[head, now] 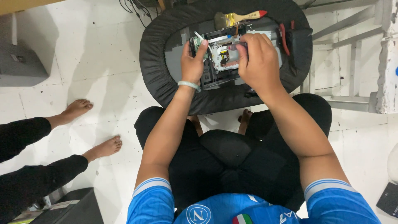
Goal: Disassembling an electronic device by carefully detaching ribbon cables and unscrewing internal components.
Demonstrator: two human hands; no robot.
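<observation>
A seated person in a blue short-sleeved shirt works over a round black padded cushion (166,79) in the upper centre of the frame. On its grey inner surface lies an opened metal drive mechanism with a green circuit board and a silver frame (222,54).

The left hand (192,62), with a pale green bangle (189,85) at the wrist, grasps the left edge of the mechanism; the thumb presses on the green board. The right hand (259,60) is curled over the right part of the mechanism with fingertips bent down onto it. Whether it pinches a small part cannot be told, because the fingers hide the contact.

Along the top rim of the cushion lies a flat paintbrush with a pale wooden handle and a red tip (240,17). Red-handled pliers (284,39) rest just beside the right hand, at the cushion's right side.

At the left edge of the frame, the bare feet (89,126) and black-trousered legs of another person rest on the white tiled floor (103,54). A dark box with a pale rectangular label (68,205) sits in the lower left corner. A grey metal frame (352,49) stands in the upper right.
</observation>
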